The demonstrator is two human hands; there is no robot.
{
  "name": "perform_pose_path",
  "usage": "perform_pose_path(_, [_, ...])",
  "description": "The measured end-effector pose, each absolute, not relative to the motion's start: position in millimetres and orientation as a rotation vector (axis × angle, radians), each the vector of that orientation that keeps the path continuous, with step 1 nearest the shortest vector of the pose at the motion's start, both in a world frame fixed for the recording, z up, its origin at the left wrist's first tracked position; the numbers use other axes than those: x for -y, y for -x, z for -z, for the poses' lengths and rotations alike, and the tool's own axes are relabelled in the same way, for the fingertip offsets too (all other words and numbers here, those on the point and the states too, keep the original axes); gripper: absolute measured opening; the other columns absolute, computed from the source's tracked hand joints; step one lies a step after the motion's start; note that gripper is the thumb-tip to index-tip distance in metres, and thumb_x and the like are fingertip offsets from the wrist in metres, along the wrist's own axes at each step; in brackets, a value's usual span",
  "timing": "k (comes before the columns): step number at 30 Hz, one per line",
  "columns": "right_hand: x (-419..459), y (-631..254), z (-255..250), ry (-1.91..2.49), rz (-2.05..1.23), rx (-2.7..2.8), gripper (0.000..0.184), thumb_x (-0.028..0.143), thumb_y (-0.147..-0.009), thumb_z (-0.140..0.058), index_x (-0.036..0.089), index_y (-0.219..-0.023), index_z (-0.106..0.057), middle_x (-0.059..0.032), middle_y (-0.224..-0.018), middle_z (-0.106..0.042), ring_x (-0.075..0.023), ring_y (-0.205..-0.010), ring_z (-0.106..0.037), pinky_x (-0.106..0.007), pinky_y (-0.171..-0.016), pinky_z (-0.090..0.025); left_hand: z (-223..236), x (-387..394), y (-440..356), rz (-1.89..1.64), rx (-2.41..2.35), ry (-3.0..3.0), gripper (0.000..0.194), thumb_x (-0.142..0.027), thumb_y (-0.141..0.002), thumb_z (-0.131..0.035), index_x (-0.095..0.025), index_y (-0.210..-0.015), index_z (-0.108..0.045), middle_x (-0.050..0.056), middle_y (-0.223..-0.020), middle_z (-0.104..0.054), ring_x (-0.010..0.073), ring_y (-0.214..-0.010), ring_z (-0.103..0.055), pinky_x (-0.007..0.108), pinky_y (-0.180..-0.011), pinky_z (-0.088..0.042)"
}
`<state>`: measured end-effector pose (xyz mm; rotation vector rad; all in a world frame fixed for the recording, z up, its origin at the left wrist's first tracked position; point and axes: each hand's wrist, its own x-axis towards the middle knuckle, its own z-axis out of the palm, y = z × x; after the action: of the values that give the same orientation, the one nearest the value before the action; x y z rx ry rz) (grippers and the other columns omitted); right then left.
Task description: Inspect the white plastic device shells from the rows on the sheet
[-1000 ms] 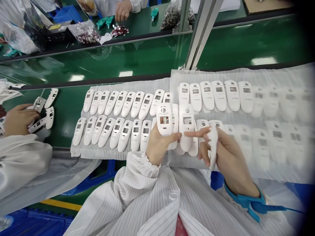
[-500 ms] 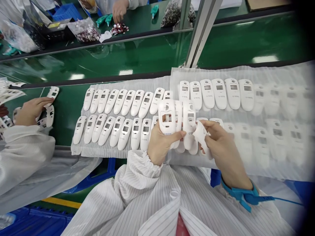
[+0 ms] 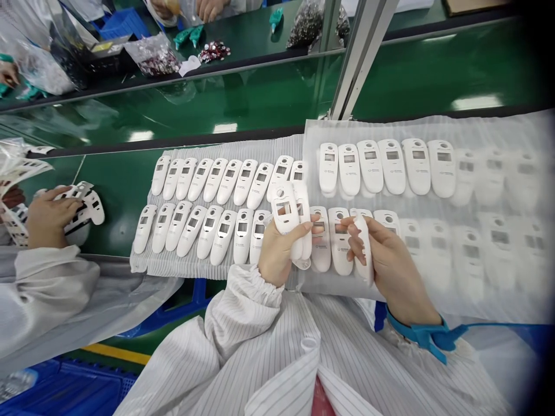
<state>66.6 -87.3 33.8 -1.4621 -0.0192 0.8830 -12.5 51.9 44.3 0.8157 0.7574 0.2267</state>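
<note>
My left hand (image 3: 277, 254) is closed on white plastic device housings (image 3: 284, 211), at least two, fanned out with their window openings facing up. My right hand (image 3: 392, 263) pinches another white housing (image 3: 366, 251), turned nearly edge-on so its notched inner side faces left. Beneath and between my hands, similar housings (image 3: 340, 248) lie on a translucent foam sheet (image 3: 312, 283). A blue wrist strap (image 3: 418, 332) circles my right wrist.
Two rows of housings (image 3: 210, 225) lie on the left foam sheet (image 3: 143, 264). More show blurred under a film (image 3: 498, 190) at right. A metal post (image 3: 362, 58) rises behind. A co-worker's hand (image 3: 50, 216) handles white parts at left. Bags of small parts (image 3: 156, 55) sit across.
My left hand's housings have shifted left, away from my right hand, and fewer show between the hands. The right-hand housing has turned more upright. The co-worker's hand at left moved down.
</note>
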Motion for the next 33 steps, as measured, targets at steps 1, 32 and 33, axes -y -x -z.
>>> perform_pose_path(1, [88.3, -66.7, -35.5, 1.478, -0.897, 0.025, 0.02, 0.042, -0.084, -0.066, 0.025, -0.095, -0.066, 0.0062, -0.05, -0.036, -0.0128, -0.05, -0.046, -0.024, -0.051, -0.041, -45.5, -52.7, 13.9, -0.22, -0.749, -0.805, 0.034, -0.017, -0.074, -0.072, -0.017, -0.105, -0.059, 0.008, -0.1, -0.072, 0.0201, -0.085, -0.069, 0.036, -0.079, -0.056])
perform_pose_path(32, [177.7, -90.9, -21.0, 2.155, 0.035, 0.101, 0.016, 0.036, -0.094, -0.053, 0.03, -0.106, -0.061, -0.0019, -0.108, -0.061, -0.0217, -0.098, -0.057, -0.043, -0.088, -0.049, -63.2, -63.5, 23.9, -0.162, -0.912, -0.842, 0.033, -0.013, -0.076, -0.068, -0.019, -0.108, -0.064, 0.009, -0.113, -0.069, 0.0237, -0.106, -0.065, 0.033, -0.087, -0.058])
perform_pose_path(33, [169.8, -84.6, -23.5, 2.117, -0.018, 0.197, 0.013, 0.034, -0.095, -0.052, 0.031, -0.105, -0.061, -0.0011, -0.107, -0.061, -0.021, -0.096, -0.057, -0.042, -0.087, -0.049, -64.6, -65.2, 24.5, -0.184, -0.914, -0.857, 0.031, -0.013, -0.076, -0.068, -0.018, -0.106, -0.065, 0.009, -0.114, -0.069, 0.0232, -0.106, -0.065, 0.032, -0.086, -0.058])
